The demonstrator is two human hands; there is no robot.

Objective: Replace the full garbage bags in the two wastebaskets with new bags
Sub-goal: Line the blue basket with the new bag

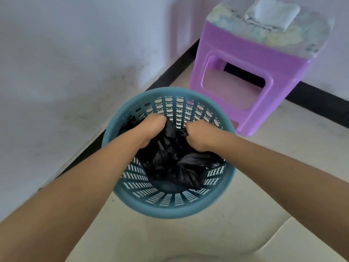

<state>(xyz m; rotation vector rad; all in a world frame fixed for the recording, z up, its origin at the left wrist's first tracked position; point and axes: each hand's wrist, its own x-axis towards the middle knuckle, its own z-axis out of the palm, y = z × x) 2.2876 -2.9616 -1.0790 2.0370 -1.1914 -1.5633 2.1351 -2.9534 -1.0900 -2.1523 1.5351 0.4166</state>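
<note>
A round teal wastebasket with perforated walls stands on the pale floor in the middle of the head view. Inside it lies a crumpled black garbage bag. Both of my hands reach down into the basket. My left hand is closed on the bag's left part. My right hand is closed on the bag's plastic at the right. Most of my fingers are buried in the plastic. Only one wastebasket is in view.
A purple plastic stool stands just behind and right of the basket, with a folded white cloth on its padded top. A white wall with a black baseboard runs along the left and back.
</note>
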